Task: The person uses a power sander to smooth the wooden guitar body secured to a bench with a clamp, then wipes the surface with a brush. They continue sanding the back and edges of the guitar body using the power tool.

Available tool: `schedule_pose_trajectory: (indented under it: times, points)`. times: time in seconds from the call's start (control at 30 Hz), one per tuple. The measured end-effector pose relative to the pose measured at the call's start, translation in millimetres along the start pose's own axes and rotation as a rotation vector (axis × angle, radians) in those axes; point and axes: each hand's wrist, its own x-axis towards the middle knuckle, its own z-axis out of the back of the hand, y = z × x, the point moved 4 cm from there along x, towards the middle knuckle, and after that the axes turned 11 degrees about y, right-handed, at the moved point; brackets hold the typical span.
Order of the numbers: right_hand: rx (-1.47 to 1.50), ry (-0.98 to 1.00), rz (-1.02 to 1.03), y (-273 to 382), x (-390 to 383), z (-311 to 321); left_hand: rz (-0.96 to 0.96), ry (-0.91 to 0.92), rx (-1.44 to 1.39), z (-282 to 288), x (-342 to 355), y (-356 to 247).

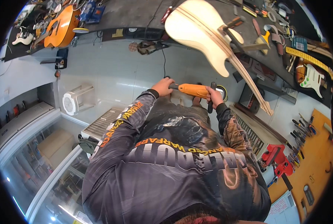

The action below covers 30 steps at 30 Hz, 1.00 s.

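An orange angle grinder [195,90] is held in front of my body over the pale floor. My left hand [162,86] grips its rear body where the black cord leaves. My right hand [213,96] is closed around the black side handle near the round head [222,92]. Just above and right of the grinder, an unfinished pale wooden guitar body [198,30] with its long neck [250,84] sticks out from the dark workbench [136,15], clamped there.
An orange acoustic guitar [62,26] and a small white guitar lie on the bench at left. A white stool [77,100] stands on the floor. A red vise [276,158] and an orange tool board [312,156] sit at right, glass display cases at left.
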Motion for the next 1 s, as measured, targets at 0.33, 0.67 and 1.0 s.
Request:
schedule_pose_trajectory:
  times: [0.33, 0.67, 1.0]
  points:
    - [-0.162, 0.248, -0.133, 33, -16, -185, 0.044, 0.328, -0.65, -11, -93, 126]
    - [-0.613, 0.392, 0.055, 100, -61, -301, 0.194, -0.066, -0.463, -18, -194, 123]
    - [-0.979, 0.268, 0.309, 179, -80, -316, 0.179, -0.333, -0.643, 28, -240, 33]
